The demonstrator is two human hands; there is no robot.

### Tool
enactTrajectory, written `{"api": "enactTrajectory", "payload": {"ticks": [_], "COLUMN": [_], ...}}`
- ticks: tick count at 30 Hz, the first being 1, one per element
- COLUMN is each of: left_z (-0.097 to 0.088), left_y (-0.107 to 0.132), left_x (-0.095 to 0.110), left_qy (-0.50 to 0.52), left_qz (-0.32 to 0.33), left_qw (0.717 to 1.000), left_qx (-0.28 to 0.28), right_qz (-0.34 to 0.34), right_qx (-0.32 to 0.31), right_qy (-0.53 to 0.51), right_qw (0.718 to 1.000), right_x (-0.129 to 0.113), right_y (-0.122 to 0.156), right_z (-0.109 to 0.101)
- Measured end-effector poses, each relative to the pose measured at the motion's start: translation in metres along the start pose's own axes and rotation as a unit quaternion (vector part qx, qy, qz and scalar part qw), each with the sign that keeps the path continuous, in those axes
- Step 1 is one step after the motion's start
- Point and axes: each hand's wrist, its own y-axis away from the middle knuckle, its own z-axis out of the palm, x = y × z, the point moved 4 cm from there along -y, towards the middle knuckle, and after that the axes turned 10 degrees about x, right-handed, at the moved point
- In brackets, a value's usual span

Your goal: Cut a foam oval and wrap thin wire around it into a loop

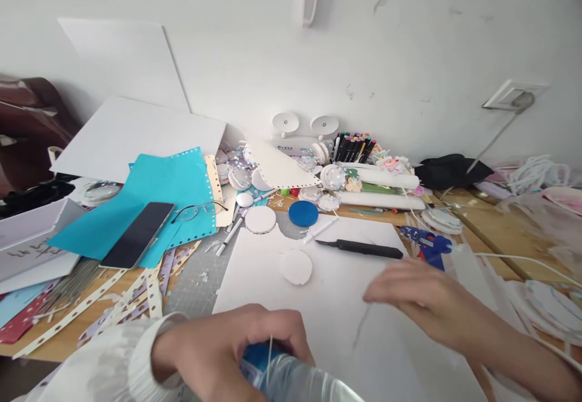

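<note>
My left hand [236,353] is wrapped round the blue end of a clear plastic bottle [313,381] at the bottom edge of the head view. A thin pale thread crosses its blue part. Over the right side of a white foam board [336,305] hovers my right hand [422,299], fingers pressed together and slightly blurred. Below its fingertips runs a thin grey strand [361,327]; whether they pinch it I cannot tell. A black craft knife [364,248] lies just beyond. Two white discs, one [296,267] nearer and one [260,219] farther, and a blue disc [303,213] lie on or beside the board.
To the left lie blue sheets [159,174], a phone [136,235], glasses [200,210] and punched paper strips [154,293]. A blue glue gun [430,245] rests right of the board. Behind stand markers [354,148] and a two-headed lamp [285,123]. A cord hangs from the wall socket [516,94].
</note>
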Motion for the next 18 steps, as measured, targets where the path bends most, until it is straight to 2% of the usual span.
{"api": "enactTrajectory", "payload": {"ticks": [2,5,7,10,13,18], "left_z": [0.002,0.006,0.006,-0.001,-0.008,-0.011], "left_y": [-0.005,-0.012,-0.016,-0.021,-0.025,-0.032], "left_x": [0.004,0.002,-0.002,-0.01,-0.015,-0.018], "left_qy": [-0.169,-0.41,-0.497,-0.541,-0.547,-0.531], "left_qz": [0.029,0.014,-0.024,-0.093,-0.145,-0.169], "left_qw": [0.985,0.908,0.859,0.814,0.786,0.789], "left_qx": [0.03,0.084,0.12,0.191,0.248,0.258], "right_qz": [-0.08,-0.188,-0.239,-0.28,-0.261,-0.211], "right_qx": [0.025,0.078,0.091,0.121,0.121,0.145], "right_qy": [0.062,0.178,0.247,0.319,0.329,0.326], "right_qw": [0.995,0.963,0.935,0.898,0.9,0.91], "right_x": [-0.006,-0.028,-0.046,-0.069,-0.08,-0.085], "right_y": [-0.032,-0.069,-0.083,-0.085,-0.07,-0.024], "right_z": [-0.004,-0.008,-0.008,-0.005,0.004,0.021]}}
